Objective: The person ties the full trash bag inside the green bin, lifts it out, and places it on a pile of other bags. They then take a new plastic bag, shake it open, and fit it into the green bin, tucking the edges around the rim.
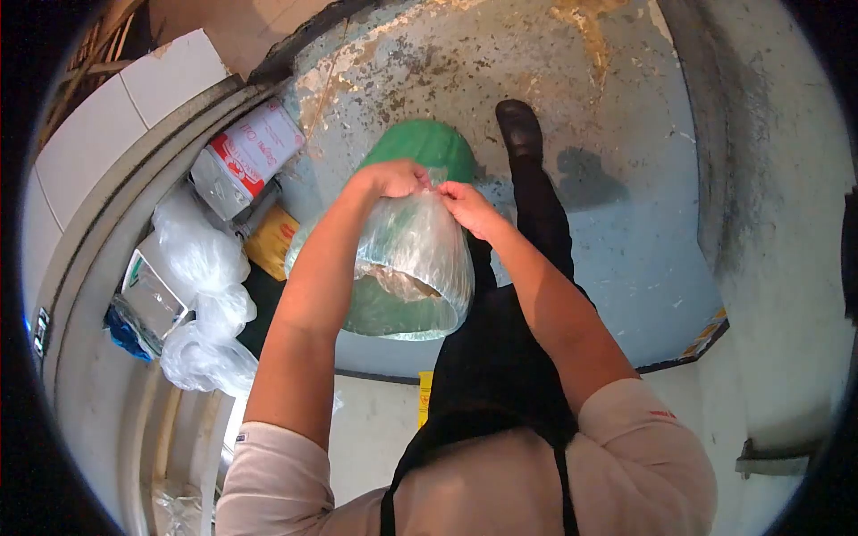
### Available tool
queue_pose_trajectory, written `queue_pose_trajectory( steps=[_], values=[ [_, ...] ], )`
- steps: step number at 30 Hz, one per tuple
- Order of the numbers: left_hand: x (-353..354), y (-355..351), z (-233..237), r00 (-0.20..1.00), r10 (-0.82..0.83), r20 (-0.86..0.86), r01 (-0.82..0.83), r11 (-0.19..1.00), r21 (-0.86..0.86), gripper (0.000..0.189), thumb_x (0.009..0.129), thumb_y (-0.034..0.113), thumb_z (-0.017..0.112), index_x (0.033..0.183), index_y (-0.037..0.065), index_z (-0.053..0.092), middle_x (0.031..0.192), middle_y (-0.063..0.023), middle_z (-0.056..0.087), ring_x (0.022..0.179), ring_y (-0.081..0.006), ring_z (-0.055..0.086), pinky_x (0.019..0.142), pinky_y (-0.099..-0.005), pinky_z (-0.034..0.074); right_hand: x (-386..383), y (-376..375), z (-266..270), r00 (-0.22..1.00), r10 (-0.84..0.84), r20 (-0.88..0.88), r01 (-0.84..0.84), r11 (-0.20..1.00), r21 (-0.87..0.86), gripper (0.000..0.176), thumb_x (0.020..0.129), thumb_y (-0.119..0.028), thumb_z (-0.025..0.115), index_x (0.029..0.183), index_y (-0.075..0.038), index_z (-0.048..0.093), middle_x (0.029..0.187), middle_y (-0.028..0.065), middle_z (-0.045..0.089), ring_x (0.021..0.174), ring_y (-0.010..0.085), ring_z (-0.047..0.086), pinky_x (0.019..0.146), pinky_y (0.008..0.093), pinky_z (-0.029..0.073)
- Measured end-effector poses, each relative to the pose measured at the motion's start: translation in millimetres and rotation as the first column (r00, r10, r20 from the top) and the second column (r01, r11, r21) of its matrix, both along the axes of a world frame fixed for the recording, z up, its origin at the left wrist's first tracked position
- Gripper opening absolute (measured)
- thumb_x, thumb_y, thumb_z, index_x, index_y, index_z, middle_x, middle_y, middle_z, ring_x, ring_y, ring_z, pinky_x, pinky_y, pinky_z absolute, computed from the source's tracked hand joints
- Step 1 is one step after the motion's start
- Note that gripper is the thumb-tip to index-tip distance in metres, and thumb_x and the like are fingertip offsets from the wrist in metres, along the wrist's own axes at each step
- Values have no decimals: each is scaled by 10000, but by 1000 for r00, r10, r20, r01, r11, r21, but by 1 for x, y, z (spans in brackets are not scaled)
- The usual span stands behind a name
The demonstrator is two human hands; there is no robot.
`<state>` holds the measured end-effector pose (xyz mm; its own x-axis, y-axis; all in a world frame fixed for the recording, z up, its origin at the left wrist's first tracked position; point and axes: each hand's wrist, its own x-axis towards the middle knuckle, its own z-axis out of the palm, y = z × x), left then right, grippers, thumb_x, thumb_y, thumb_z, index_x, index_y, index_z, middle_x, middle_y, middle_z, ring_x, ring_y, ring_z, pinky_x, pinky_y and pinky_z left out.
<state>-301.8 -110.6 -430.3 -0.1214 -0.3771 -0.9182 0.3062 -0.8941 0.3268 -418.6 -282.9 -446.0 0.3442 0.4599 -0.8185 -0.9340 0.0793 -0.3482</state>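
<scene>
A clear plastic bag [420,234] lines or covers the green bin [427,143] on the floor in front of me. The plastic is bunched at its far side, where both hands meet. My left hand [398,178] is closed on the gathered plastic, its fingertips partly hidden. Beside it, my right hand [469,208] pinches the same bunch with thumb and fingers. Toward me, the bag hangs in a wide rounded fold, and green shows through it. Something brownish and crumpled shows inside.
At left lie a white and red carton [259,152], a yellow packet [271,241] and knotted clear plastic bags [201,259]. My shoe [519,128] stands on the worn blue-grey floor [639,268], right of the bin. A wall [769,179] rises at right.
</scene>
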Motion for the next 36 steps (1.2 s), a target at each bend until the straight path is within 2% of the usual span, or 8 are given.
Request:
queue_pose_trajectory(
  steps=[2,8,11,17,23,30,32,36],
  values=[
    [-2,2,-3,1000,9,-2,-9,1000,-26,351,719,284,669,1002,77,679,935,-101,674,881,-206,596,781,-354,456,-2,2,-5,1000,23,-19,-23,1000,13,191,914,-183,545,970,-21,631,853,56,634,762,152,546,703,317,449],
    [-8,-3,3,994,108,25,-109,994,4,353,753,326,628,982,60,667,891,-74,652,853,-206,581,766,-367,459,-8,27,5,900,-352,-257,310,932,-190,221,920,-214,549,920,-11,637,828,67,636,734,154,544,664,333,448],
    [-7,-10,3,996,3,94,-3,1000,2,363,730,341,621,947,53,663,915,-120,666,870,-244,605,775,-385,461,-1,30,11,928,-284,-241,179,907,-382,251,930,-234,544,921,-1,636,829,84,638,723,166,549,663,347,453],
    [0,-43,22,911,-359,202,345,933,103,371,773,277,554,982,1,687,1018,-225,654,937,-350,637,815,-411,479,-21,33,-8,886,-417,-204,361,895,-264,230,945,-237,541,968,-21,614,878,61,635,769,162,562,721,337,457],
    [-15,-44,23,839,-361,407,309,932,190,358,794,304,589,928,-11,695,997,-238,651,950,-352,638,820,-407,506,-17,24,-1,894,-388,-223,356,919,-172,273,956,-245,508,1052,-3,592,937,75,631,811,157,561,744,319,457],
    [-15,-52,44,844,-149,516,70,983,169,300,738,255,671,931,26,686,951,-208,664,941,-348,637,822,-395,503,-8,16,8,858,-404,-317,429,903,8,320,957,-290,497,1071,-8,594,977,81,643,845,187,590,769,333,471],
    [-17,-35,27,896,84,436,-122,991,58,265,726,201,671,934,38,671,931,-190,667,939,-341,635,810,-391,500,-15,20,-5,883,-376,-280,387,922,-16,338,953,-305,505,1056,2,602,974,92,648,831,195,591,766,336,468],
    [-17,-31,20,908,48,416,-66,997,29,282,721,151,662,977,41,623,970,-184,653,964,-342,617,817,-388,483,-16,30,-16,919,-275,-283,184,933,-308,370,955,-330,502,1005,19,614,966,101,646,812,195,578,750,345,461]
  ],
)
